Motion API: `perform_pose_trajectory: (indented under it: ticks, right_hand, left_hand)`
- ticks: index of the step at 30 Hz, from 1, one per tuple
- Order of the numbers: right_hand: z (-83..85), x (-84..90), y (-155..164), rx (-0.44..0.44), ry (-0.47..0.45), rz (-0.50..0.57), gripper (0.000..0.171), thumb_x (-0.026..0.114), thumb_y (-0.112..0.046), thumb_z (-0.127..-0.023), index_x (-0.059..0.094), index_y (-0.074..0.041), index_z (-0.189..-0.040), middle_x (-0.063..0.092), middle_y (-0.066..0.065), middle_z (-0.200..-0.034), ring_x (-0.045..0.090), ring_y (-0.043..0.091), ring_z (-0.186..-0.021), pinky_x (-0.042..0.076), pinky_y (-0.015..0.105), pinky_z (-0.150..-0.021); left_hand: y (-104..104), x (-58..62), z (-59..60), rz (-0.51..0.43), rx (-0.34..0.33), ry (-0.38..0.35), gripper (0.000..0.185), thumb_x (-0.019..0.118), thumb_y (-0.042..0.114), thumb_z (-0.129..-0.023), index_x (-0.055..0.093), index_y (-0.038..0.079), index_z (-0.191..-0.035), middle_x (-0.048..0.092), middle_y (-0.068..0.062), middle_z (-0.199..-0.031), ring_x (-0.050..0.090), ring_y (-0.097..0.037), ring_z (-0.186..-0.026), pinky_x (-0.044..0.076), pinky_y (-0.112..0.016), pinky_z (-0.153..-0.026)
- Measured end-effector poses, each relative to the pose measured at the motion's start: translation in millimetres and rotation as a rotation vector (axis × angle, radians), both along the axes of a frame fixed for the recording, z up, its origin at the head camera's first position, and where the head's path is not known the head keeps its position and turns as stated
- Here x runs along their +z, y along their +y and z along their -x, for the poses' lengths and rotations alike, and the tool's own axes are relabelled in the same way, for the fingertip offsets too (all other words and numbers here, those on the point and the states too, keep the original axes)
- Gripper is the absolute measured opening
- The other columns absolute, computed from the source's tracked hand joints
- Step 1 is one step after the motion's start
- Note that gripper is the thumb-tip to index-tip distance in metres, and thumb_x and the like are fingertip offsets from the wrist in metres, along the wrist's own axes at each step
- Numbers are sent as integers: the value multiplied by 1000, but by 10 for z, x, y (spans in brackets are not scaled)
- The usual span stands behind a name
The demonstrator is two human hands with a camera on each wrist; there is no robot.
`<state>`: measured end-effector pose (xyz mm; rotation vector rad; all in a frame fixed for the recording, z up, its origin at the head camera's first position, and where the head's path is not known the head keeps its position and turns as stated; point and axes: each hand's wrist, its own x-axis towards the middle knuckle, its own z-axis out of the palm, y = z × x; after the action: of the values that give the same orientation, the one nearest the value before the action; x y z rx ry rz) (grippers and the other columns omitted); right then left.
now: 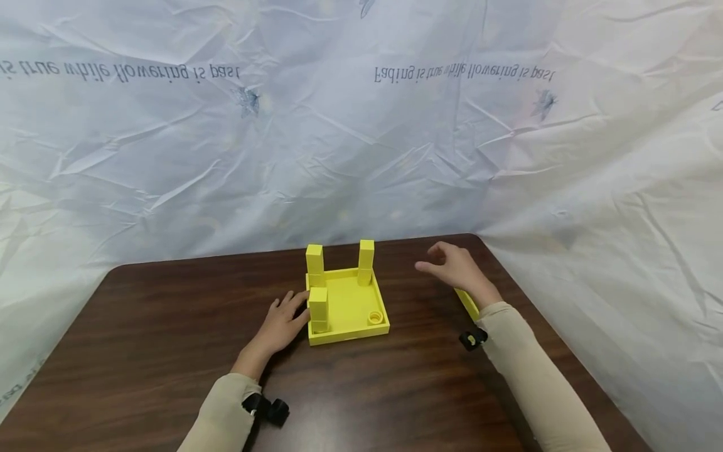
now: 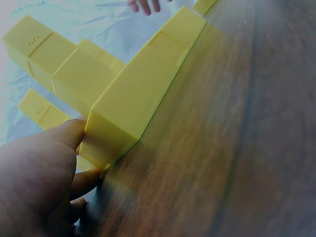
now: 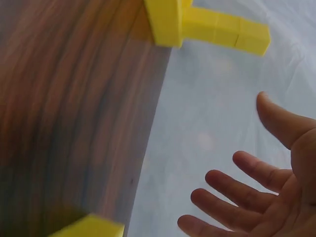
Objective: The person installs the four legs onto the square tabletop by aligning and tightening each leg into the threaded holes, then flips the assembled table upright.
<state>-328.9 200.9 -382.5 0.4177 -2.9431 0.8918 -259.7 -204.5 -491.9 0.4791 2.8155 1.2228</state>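
A yellow square tray (image 1: 346, 300) stands on the dark wooden table (image 1: 169, 326) with three yellow posts rising from its corners: back left (image 1: 314, 265), back right (image 1: 366, 260) and front left (image 1: 318, 307). A round socket (image 1: 375, 317) shows at the front right corner. My left hand (image 1: 281, 323) rests with straight fingers against the tray's left side; in the left wrist view the thumb (image 2: 57, 140) touches the tray's wall (image 2: 143, 89). My right hand (image 1: 455, 266) hovers open and empty to the right of the tray, palm (image 3: 269, 197) spread. A loose yellow post (image 1: 467, 302) lies under that wrist.
Crinkled white sheeting (image 1: 361, 125) hangs behind and to the right of the table. The table's far edge runs just behind the tray and its right edge lies close to my right arm. Bare wood stretches in front and to the left.
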Motion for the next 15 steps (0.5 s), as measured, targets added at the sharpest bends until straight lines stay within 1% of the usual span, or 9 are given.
perform_pose_trajectory:
  ticks: [3,6,10,15]
  right_hand:
    - [-35,-11,135,7,-17,-58,65,74,-42,-101,57,5,-142,58,30,-143,57,50,-128,51,63,-99]
    - [-63,-27,252,-4,-56,-121,66,74,-37,-101,54,6,-146,54,32,-147,53,52,-132,48,65,-103]
    - [-94,-63,409,-29,-122,-196,71,76,-30,-100,48,9,-151,49,35,-152,48,56,-135,45,69,-104]
    - [-117,-141,564,-43,-194,-259,80,79,-26,-97,40,14,-154,44,39,-153,48,58,-134,47,68,-103]
  left_hand:
    - [-5,-6,-1,0,6,5,56,49,31,-115,38,8,-164,37,-23,-166,11,-48,-159,-1,-69,-125]
    - [-4,-15,-5,3,11,4,55,49,31,-115,38,8,-164,38,-22,-166,11,-48,-159,-1,-68,-125]
    - [4,-23,-9,6,11,-9,56,49,34,-115,37,10,-164,37,-21,-167,10,-45,-160,-1,-67,-126]
    - [-1,-25,3,5,8,4,57,49,34,-115,37,9,-164,36,-21,-167,10,-46,-160,-2,-68,-125]
